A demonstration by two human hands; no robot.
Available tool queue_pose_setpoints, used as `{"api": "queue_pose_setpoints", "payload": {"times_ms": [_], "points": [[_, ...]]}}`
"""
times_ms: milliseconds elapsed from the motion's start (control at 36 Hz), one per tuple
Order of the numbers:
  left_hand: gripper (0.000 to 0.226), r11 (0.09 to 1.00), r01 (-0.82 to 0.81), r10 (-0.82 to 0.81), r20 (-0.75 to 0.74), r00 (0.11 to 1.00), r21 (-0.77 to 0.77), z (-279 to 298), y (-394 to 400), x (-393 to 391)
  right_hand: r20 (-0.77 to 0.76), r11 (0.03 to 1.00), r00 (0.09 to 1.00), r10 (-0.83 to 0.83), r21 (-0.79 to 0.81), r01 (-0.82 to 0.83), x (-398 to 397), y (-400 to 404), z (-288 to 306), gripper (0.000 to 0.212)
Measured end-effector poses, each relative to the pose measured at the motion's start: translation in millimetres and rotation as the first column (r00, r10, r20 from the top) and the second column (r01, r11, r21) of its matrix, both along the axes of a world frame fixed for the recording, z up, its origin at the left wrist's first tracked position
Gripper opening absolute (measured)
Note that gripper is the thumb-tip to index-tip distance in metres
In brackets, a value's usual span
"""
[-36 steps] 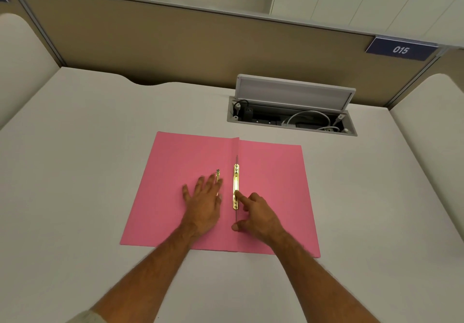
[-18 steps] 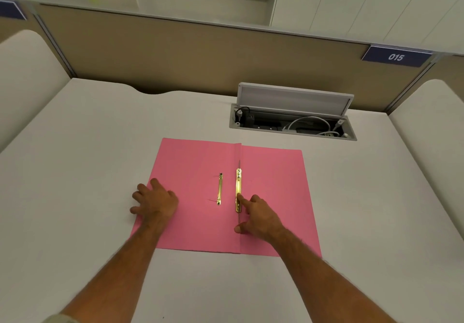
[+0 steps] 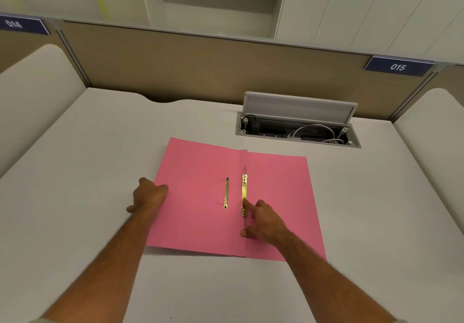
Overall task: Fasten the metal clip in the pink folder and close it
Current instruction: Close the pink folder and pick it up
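The pink folder (image 3: 200, 197) lies open and flat on the counter (image 3: 88, 159), spine running near to far. The right hand (image 3: 263, 219) presses its forefinger on the metal clip (image 3: 244, 194) beside the spine, the other fingers curled, gripping nothing. The left hand (image 3: 148, 194) cups the left cover's outer edge, seemingly taking hold. The clip looks fastened; closing is in hand, and calls for swinging that cover rightward. The open cable box (image 3: 298, 132) sits beyond, clear.
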State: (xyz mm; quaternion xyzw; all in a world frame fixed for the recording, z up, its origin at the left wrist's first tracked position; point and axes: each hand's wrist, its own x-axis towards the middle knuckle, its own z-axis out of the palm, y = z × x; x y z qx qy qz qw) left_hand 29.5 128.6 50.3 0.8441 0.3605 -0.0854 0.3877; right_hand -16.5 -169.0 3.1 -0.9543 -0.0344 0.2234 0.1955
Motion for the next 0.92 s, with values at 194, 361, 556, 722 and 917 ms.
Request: {"api": "queue_pose_setpoints", "payload": {"times_ms": [194,361,556,722,917], "points": [[0.008,0.997,0.007,0.009,0.207,0.978,-0.075,27.9,8.0,-4.0,-0.010,1.000,1.000,0.000,-0.009,0.000,0.0,0.8,1.9,0.103],[0.002,0.987,0.079,-0.032,0.319,0.947,-0.136,53.7,5.3,-6.9,-0.027,1.000,0.999,-0.020,-0.011,0.020,0.5,2.0,5.0,0.104],[0.016,0.963,0.197,-0.102,0.425,0.900,-0.185,85.8,-16.0,-8.2,-0.092,0.986,0.990,-0.103,0.122,0.114,8.1,1.3,16.3,0.107],[0.017,0.933,0.313,-0.188,0.502,0.844,-0.178,109.2,-62.6,-9.6,0.095,0.940,0.959,-0.266,0.248,0.236,21.1,-13.2,44.4,0.088],[0.013,0.871,0.442,-0.277,0.527,0.803,-0.216,118.7,-126.6,-12.7,0.250,0.794,0.803,-0.541,0.466,0.390,35.7,-39.0,96.4,0.060]]}}
